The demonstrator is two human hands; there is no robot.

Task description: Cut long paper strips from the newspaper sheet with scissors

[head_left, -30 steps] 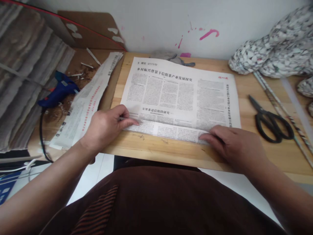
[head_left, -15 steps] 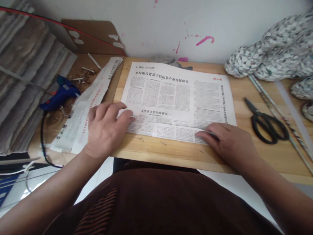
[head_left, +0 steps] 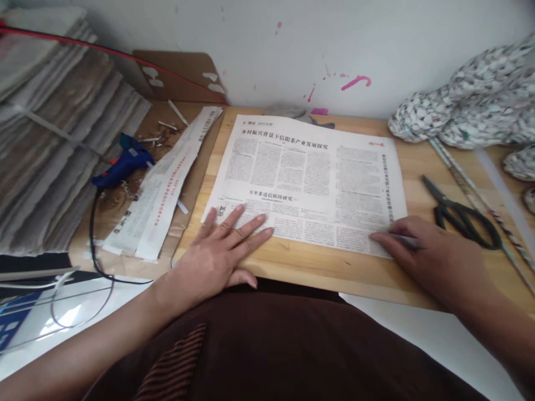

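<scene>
A sheet of newspaper lies flat on the wooden table, its lower edge near me. My left hand rests palm down with spread fingers on the paper's lower left part, the thumb on the table edge. At the lower right corner is my right hand, its thumb and bent forefinger closed together against the sheet. A thin greyish edge shows between those fingers, but I cannot make out what it is. Black-handled scissors lie just beyond my right hand.
On the left are a tied stack of newspapers, a blue glue gun with a black cord, and newspaper strips on cardboard. Woven paper pieces and thin paper rods are on the right. A grey cloth lies by the wall.
My left hand has let go of the paper's left edge and flattened onto its lower left part. My right hand has slid right along the lower edge to the corner. The paper lies flatter.
</scene>
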